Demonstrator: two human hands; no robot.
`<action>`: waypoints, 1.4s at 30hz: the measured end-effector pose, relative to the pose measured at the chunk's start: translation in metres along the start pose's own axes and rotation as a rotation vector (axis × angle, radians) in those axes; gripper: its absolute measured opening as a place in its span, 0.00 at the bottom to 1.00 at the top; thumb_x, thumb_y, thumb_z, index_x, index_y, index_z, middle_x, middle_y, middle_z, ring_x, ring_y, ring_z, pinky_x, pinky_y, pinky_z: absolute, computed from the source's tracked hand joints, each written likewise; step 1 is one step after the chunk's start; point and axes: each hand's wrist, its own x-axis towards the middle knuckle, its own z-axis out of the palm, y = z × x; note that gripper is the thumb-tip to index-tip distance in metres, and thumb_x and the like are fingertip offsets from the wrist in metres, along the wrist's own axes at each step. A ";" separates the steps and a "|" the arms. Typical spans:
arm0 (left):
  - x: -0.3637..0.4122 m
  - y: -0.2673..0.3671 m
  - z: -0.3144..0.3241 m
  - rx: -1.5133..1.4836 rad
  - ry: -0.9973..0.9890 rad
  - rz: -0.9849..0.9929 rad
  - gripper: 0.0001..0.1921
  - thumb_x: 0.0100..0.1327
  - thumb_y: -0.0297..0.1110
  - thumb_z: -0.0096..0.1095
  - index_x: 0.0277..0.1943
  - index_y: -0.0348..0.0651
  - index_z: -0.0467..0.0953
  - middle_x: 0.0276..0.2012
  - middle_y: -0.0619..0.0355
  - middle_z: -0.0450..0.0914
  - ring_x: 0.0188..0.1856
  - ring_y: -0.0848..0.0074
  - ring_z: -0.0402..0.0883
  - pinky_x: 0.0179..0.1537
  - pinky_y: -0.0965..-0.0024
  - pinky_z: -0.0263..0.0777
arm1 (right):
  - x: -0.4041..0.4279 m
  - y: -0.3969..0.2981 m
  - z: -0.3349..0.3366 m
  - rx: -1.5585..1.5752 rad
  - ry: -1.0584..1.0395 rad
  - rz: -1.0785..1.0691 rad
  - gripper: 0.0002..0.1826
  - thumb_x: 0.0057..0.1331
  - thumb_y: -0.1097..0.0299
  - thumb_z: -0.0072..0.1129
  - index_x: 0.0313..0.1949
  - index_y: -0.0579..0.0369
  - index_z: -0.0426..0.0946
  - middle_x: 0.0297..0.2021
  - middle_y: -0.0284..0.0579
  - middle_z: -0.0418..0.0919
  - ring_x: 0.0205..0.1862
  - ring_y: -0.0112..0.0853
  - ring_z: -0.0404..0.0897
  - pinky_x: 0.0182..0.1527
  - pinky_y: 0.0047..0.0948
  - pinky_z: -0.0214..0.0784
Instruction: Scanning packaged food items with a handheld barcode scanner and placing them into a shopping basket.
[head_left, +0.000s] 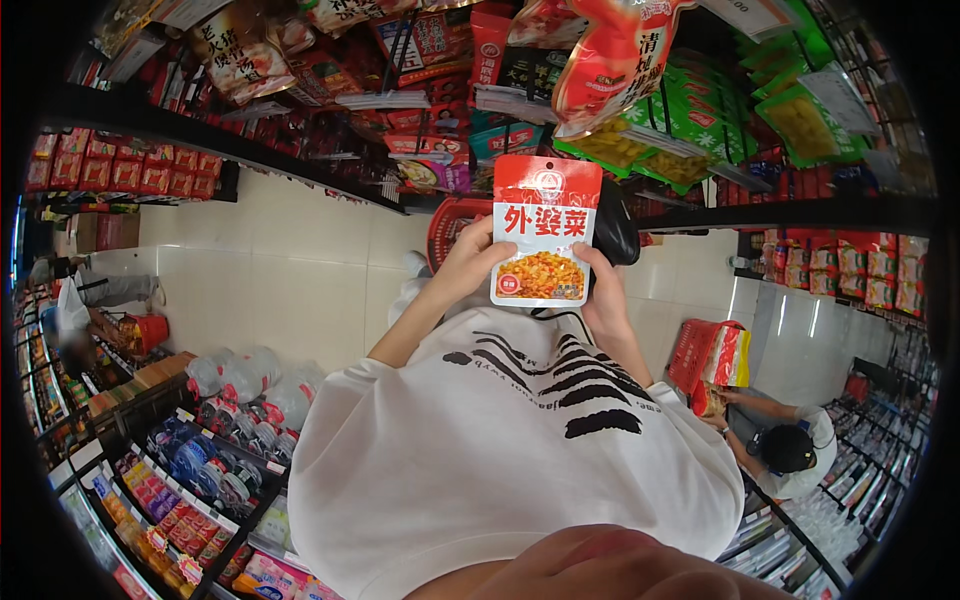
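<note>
Upright before my chest, a red and white food pouch (546, 231) shows its printed front, with a picture of chopped food and a hang hole at the top. My left hand (476, 251) and my right hand (602, 277) grip its two side edges, thumbs on the front; the fingers behind it are hidden. Beneath and behind the pouch, a red plastic shopping basket (442, 234) is partly visible. A glossy black object (616, 225), whose kind I cannot tell, lies just beside the pouch on the right.
Hanging seasoning packets (427, 45) and green pouches (697, 112) fill the rack ahead. Shelves of bottles (217, 465) stand behind me at left. A person (795, 450) with a red basket (686, 356) is at right; another person (82, 307) is at far left.
</note>
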 end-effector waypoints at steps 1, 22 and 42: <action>0.001 0.001 0.000 0.014 -0.006 -0.008 0.17 0.61 0.22 0.52 0.53 0.33 0.69 0.48 0.56 0.76 0.48 0.79 0.75 0.50 0.74 0.68 | 0.001 0.002 -0.002 0.006 0.009 -0.006 0.24 0.59 0.77 0.56 0.55 0.57 0.65 0.48 0.43 0.74 0.49 0.30 0.75 0.50 0.30 0.68; 0.053 -0.073 0.021 -1.110 -0.733 0.025 0.14 0.66 0.44 0.45 0.27 0.49 0.62 0.20 0.66 0.65 0.28 0.78 0.64 0.43 0.72 0.61 | -0.009 -0.012 -0.001 -0.087 -0.315 -0.284 0.23 0.61 0.55 0.59 0.48 0.55 0.64 0.36 0.39 0.68 0.34 0.28 0.68 0.40 0.26 0.62; 0.027 -0.112 0.031 -1.208 -0.650 0.123 0.15 0.65 0.42 0.47 0.24 0.47 0.63 0.18 0.65 0.65 0.29 0.79 0.61 0.35 0.76 0.56 | -0.040 -0.002 -0.019 -0.060 -0.167 -0.257 0.16 0.64 0.66 0.53 0.50 0.55 0.65 0.36 0.38 0.67 0.36 0.26 0.66 0.39 0.25 0.61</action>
